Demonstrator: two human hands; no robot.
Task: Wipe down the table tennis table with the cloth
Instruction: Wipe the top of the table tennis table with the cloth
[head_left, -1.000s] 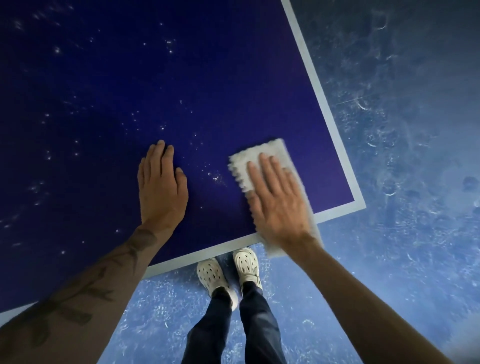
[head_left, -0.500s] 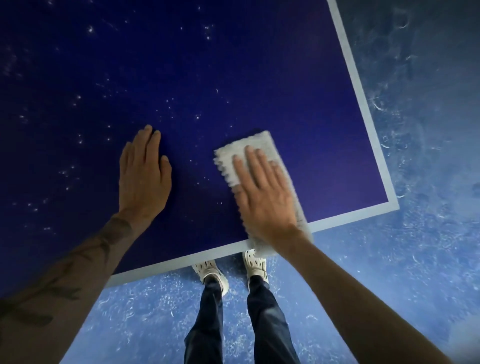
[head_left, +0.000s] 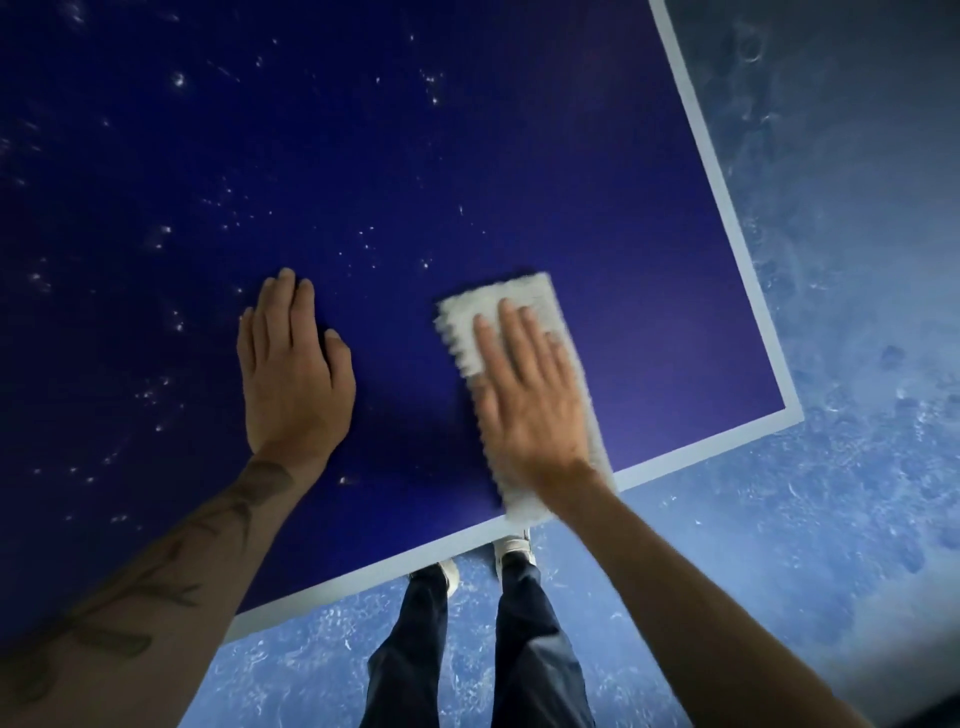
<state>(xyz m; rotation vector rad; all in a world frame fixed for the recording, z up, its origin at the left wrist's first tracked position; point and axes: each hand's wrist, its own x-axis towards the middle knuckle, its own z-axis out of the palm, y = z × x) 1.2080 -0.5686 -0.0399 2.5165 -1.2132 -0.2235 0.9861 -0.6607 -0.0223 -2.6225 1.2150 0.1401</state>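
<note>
cloth (head_left: 511, 304) lies flat under right hand (head_left: 524, 400); near table (head_left: 467, 156) corner

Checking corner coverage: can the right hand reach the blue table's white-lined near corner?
Likely yes: the right hand presses the white fluffy cloth flat beside that white-lined corner, with only bare blue tabletop between.

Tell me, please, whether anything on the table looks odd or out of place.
Only pale specks scattered over the left and far parts of the table stand out, likely unwiped dust or droplets. The cloth lies flat under the right hand.
</note>
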